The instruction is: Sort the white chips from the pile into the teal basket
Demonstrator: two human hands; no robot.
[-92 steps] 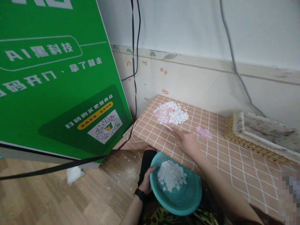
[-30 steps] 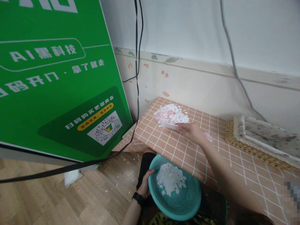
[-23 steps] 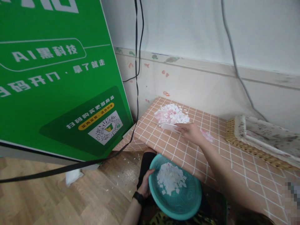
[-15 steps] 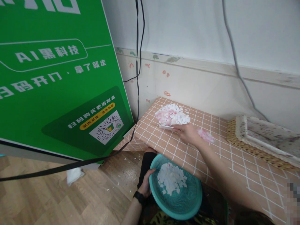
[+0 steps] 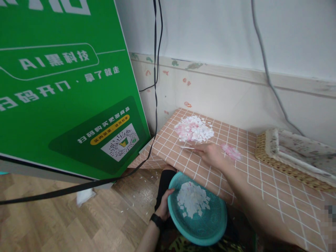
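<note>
My left hand [image 5: 164, 205] is closed on the left rim of a teal plastic basket [image 5: 197, 235], held at the table's front edge. Inside it lies a heap of small white paper pieces [image 5: 193, 199]. My right hand [image 5: 211, 153] pinches a thin, flat white card [image 5: 187, 147], seen nearly edge-on, over the checked tablecloth. Just beyond the card, a pile of white and pink paper bits [image 5: 194, 128] lies on the cloth. A small pink-and-white patch [image 5: 231, 151], too blurred to name, lies to the right of my hand.
A woven basket with a cloth lining [image 5: 265, 145] stands on the table's right side. A green sign panel [image 5: 65, 87] fills the left, with a black strap [image 5: 155, 105] hanging before it. White scraps and a crumpled white item [image 5: 85, 196] lie on the wooden floor [image 5: 110, 224].
My right hand has drawn the card slightly back from the paper pile, leaving a narrow gap. My left hand and the teal basket stay nearly in place.
</note>
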